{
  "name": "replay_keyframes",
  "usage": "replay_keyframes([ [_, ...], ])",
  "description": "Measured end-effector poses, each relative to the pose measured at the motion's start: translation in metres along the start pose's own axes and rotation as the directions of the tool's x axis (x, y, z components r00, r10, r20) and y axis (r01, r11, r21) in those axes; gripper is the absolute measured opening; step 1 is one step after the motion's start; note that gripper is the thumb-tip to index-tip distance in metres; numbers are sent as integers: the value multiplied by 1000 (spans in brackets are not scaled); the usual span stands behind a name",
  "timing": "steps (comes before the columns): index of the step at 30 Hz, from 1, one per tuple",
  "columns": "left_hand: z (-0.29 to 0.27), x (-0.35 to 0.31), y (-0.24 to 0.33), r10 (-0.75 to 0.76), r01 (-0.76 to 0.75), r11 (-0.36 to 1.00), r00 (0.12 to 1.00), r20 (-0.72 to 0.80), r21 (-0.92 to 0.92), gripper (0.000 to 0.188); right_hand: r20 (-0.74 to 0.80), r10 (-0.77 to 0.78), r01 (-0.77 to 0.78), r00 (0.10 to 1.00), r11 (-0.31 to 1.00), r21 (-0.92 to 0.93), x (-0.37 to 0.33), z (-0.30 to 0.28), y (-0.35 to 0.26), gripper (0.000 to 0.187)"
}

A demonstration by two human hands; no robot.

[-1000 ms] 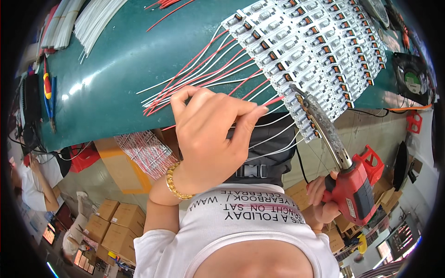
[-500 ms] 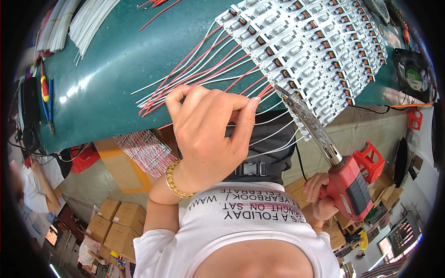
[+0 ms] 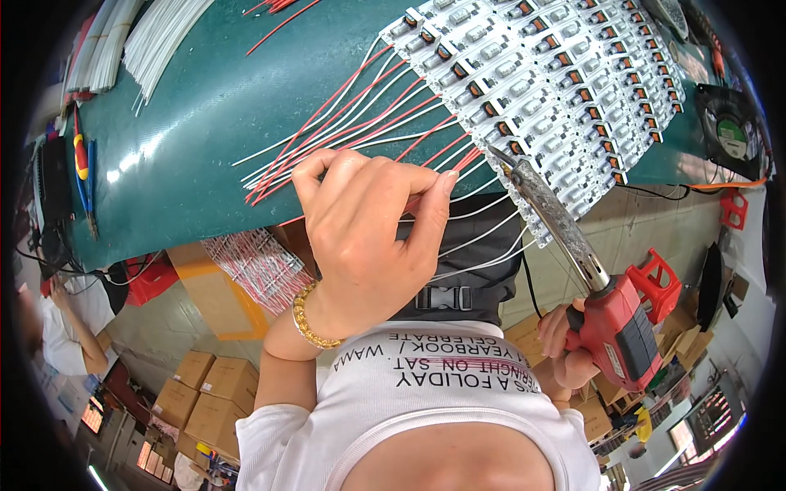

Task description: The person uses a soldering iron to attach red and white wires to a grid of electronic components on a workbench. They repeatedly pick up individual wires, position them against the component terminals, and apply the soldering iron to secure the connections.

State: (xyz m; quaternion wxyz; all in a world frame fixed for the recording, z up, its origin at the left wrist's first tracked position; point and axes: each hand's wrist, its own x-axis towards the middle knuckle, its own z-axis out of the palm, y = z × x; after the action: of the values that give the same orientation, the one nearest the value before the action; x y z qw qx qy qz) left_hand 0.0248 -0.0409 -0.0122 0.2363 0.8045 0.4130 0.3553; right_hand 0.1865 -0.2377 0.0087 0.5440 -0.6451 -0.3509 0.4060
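My left hand (image 3: 372, 221) is closed in a pinch on red wires (image 3: 458, 161), close to the left edge of a large panel of white circuit boards (image 3: 536, 98). Red and white wires (image 3: 352, 131) fan out from that edge across the table and pass behind my fingers. In my right hand (image 3: 566, 348) is a soldering gun (image 3: 626, 335) with a red and black body. Its long metal barrel slants up and left, and the tip is at the board edge near the pinched wires. Whether the tip touches a board I cannot tell.
Bundles of white strips (image 3: 164, 45) lie at the far left of the green table (image 3: 205, 164). Nearer stand a screwdriver (image 3: 79, 155) and blue-handled tweezers (image 3: 90, 192). A small fan (image 3: 729, 135) sits at the right. Cardboard boxes (image 3: 217, 401) and another person (image 3: 78, 327) are at the left.
The soldering gun has shifted very slightly, its body a little to the right. My left hand and the boards have barely moved.
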Motion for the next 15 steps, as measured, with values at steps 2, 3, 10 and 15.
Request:
replay_keyframes([
  [2,-1,-2,0,0,0,1000,1000,-9,18,12,14,-5,5,1000,1000,12,1,1,3,76],
  [3,-1,-3,0,0,1,1000,1000,-15,27,12,-12,-11,11,1000,1000,5,-1,-1,8,74],
  [10,3,-4,-3,26,-26,1000,999,-34,15,16,-78,-13,11,997,999,-30,-5,2,6,67],
  [15,4,-3,-2,31,-31,999,999,-26,12,16,-38,-11,11,999,1000,-17,-1,2,1,73],
])
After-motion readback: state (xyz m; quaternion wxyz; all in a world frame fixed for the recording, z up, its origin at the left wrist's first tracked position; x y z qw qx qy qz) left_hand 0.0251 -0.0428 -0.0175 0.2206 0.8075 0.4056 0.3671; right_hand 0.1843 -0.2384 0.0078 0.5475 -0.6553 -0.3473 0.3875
